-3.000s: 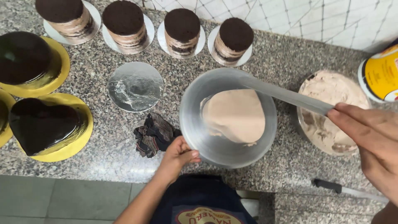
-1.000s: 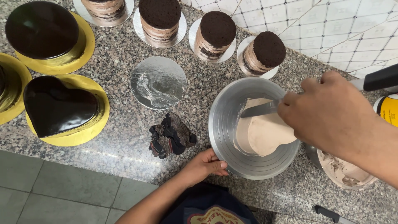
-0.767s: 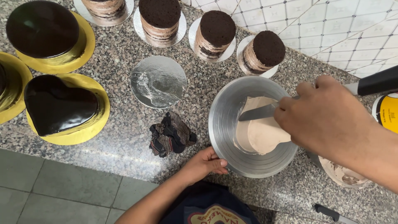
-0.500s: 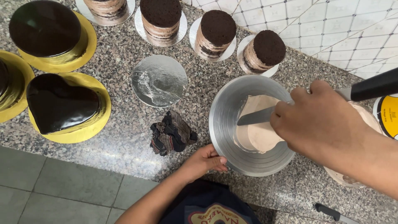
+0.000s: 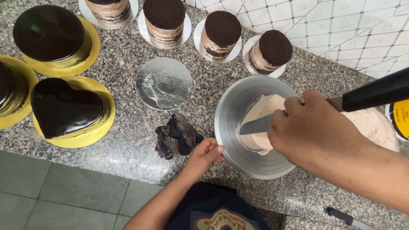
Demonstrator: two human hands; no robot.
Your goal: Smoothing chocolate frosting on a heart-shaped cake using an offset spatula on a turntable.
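Pan (image 5: 232, 127): round, silver, holding pale brown cream (image 5: 264, 113).
Left hand (image 5: 204, 155): fingers closed on pan's rim.
Right hand (image 5: 311, 127): grip wrapped around black-handled spatula (image 5: 255, 126).

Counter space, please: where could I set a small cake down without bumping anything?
Bare granite lies between the heart cake, foil disc and cloth, along the front edge. The back row of small cakes is crowded, as is the pan side.

I am standing at a speckled grey granite counter (image 5: 128, 127). At twelve to two o'clock, white tiles (image 5: 341, 25) are covering the wall in a diagonal grid. At seven o'clock, grey floor tiles (image 5: 55, 196) are showing, light glinting off the counter's edge.
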